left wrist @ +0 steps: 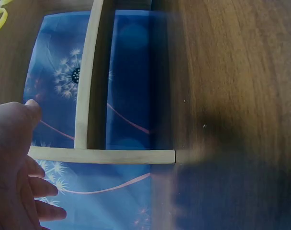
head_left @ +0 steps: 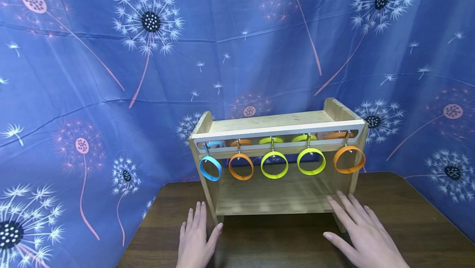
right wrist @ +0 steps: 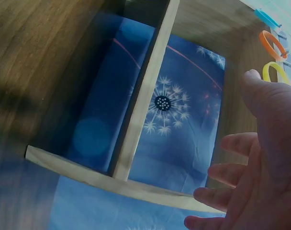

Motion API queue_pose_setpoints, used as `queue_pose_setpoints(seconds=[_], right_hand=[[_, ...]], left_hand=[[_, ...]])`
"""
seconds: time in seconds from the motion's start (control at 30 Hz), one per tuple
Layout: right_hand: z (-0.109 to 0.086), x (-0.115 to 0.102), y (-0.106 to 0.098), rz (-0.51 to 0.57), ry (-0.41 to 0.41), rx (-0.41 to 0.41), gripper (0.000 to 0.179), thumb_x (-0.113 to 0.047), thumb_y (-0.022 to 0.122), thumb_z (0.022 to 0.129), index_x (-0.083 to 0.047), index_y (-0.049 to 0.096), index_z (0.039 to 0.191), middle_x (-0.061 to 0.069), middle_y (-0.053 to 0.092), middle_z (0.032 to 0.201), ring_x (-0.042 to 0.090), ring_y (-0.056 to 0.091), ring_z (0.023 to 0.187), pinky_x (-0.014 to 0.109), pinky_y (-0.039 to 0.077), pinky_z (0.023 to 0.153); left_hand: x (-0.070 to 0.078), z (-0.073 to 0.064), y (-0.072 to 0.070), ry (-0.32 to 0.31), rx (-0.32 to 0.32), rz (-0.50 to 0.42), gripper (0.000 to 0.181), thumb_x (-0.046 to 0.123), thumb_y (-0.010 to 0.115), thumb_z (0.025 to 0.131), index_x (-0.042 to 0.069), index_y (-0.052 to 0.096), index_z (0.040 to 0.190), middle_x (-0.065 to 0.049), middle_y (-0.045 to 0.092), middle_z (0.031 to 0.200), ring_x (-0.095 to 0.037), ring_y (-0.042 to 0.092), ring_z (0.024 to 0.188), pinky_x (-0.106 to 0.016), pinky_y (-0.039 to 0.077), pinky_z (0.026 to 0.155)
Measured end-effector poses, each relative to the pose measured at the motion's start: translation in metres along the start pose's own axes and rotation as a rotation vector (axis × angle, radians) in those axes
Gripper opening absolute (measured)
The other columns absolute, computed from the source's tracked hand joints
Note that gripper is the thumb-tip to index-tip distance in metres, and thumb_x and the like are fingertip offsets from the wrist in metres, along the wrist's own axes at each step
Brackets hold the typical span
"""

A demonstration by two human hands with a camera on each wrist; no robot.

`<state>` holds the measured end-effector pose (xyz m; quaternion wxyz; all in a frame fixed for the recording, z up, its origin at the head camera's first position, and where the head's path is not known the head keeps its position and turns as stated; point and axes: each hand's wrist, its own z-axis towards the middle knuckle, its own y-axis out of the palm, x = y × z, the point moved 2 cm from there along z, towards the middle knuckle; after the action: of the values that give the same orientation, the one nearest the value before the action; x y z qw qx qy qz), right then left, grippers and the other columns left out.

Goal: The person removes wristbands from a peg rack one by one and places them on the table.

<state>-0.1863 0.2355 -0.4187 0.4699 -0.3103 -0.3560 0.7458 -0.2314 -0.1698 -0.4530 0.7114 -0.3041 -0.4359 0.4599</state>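
Note:
A small wooden shelf rack (head_left: 267,191) stands on the brown table, with a pale metal rail (head_left: 256,132) across its upper front. Small hooks on the rail hold several rings: a blue ring (head_left: 210,168) at the left, an orange ring (head_left: 241,167) beside it, two yellow-green rings (head_left: 274,165) around the middle and another orange ring (head_left: 349,159) at the right. My left hand (head_left: 195,235), fingers spread, is by the rack's lower left side and holds nothing. By the lower right leg, my right hand (head_left: 365,233) has its fingers extended, also holding nothing.
The wood-grain table (head_left: 386,202) extends to both sides of the rack. Behind it hangs a blue cloth (head_left: 208,53) with a dandelion print. The rack's side panel (left wrist: 100,155) and lower shelf edge show near the left hand in the left wrist view.

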Motion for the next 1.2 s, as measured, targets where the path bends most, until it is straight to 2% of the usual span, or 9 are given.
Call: queue_pose_setpoints(seconds=[0.2,0.43,0.57,0.63,0.7,0.83,1.03,1.13,1.2], right_hand=[[0.002,-0.004,0.0,0.004,-0.048,0.029,0.08,-0.05,0.07,0.085,-0.019,0.035,0.151,0.019,0.035,0.151,0.042,0.033,0.136,0.053,0.003,0.115],[0.007,-0.007,-0.001,0.029,-0.057,0.025,0.077,-0.049,0.071,0.085,-0.018,0.04,0.148,0.017,0.036,0.151,0.045,0.037,0.133,0.062,0.026,0.1],[0.007,-0.01,0.0,0.035,-0.057,0.027,0.076,-0.049,0.071,0.085,-0.017,0.042,0.147,0.015,0.036,0.152,0.044,0.038,0.132,0.056,0.014,0.111],[0.007,-0.012,0.0,0.031,-0.06,0.027,0.076,-0.049,0.07,0.085,-0.018,0.041,0.148,0.015,0.035,0.152,0.042,0.037,0.134,0.044,-0.001,0.116],[0.008,-0.013,0.0,0.026,-0.067,0.035,0.075,-0.049,0.07,0.085,-0.018,0.041,0.148,0.014,0.035,0.152,0.041,0.037,0.134,0.03,-0.01,0.113],[0.009,-0.014,-0.002,0.027,-0.084,0.059,0.074,-0.048,0.071,0.085,-0.018,0.042,0.147,0.013,0.036,0.152,0.042,0.04,0.131,0.025,-0.009,0.112],[0.011,-0.016,-0.003,0.047,-0.076,0.056,0.073,-0.048,0.071,0.085,-0.018,0.044,0.146,0.012,0.038,0.151,0.045,0.044,0.127,0.048,0.015,0.115],[0.013,-0.019,-0.003,0.047,-0.088,0.061,0.073,-0.048,0.071,0.085,-0.019,0.044,0.146,0.011,0.038,0.152,0.044,0.045,0.127,0.039,0.008,0.117],[0.014,-0.02,-0.002,0.045,-0.106,0.07,0.073,-0.048,0.071,0.084,-0.019,0.043,0.146,0.01,0.037,0.152,0.042,0.046,0.127,0.025,-0.002,0.114]], left_hand=[[-0.001,0.011,0.006,0.018,0.028,-0.095,0.082,0.054,0.053,0.095,-0.003,0.029,0.149,-0.021,0.035,0.151,-0.042,0.038,0.135,-0.061,0.036,0.099],[-0.001,0.027,0.011,-0.032,0.026,-0.265,0.078,0.044,0.062,0.094,0.001,0.029,0.15,-0.021,0.058,0.13,-0.037,0.057,0.117,-0.053,0.046,0.091],[0.001,0.033,0.013,-0.068,0.024,-0.323,0.074,0.043,0.063,0.093,-0.002,0.034,0.145,-0.021,0.067,0.112,-0.038,0.065,0.102,-0.052,0.051,0.081],[0.002,0.037,0.014,-0.078,0.031,-0.36,0.066,0.04,0.064,0.093,-0.001,0.041,0.14,-0.018,0.069,0.105,-0.036,0.067,0.095,-0.05,0.052,0.076],[0.002,0.041,0.017,-0.09,0.042,-0.392,0.055,0.037,0.065,0.093,0.002,0.05,0.132,-0.015,0.071,0.1,-0.034,0.068,0.092,-0.048,0.053,0.074],[0.001,0.048,0.02,-0.119,0.059,-0.424,0.029,0.033,0.066,0.093,0.009,0.062,0.11,-0.007,0.073,0.091,-0.029,0.069,0.086,-0.044,0.053,0.07],[-0.001,0.055,0.025,-0.161,0.086,-0.388,0.02,0.032,0.069,0.091,0.013,0.063,0.086,0.0,0.067,0.075,-0.021,0.064,0.071,-0.04,0.049,0.063],[-0.001,0.057,0.028,-0.183,0.094,-0.371,0.022,0.031,0.07,0.09,0.014,0.062,0.08,0.001,0.064,0.07,-0.021,0.063,0.068,-0.041,0.048,0.062],[-0.001,0.057,0.029,-0.182,0.101,-0.362,0.021,0.03,0.07,0.09,0.014,0.062,0.079,0.0,0.064,0.07,-0.022,0.063,0.068,-0.042,0.048,0.062]])
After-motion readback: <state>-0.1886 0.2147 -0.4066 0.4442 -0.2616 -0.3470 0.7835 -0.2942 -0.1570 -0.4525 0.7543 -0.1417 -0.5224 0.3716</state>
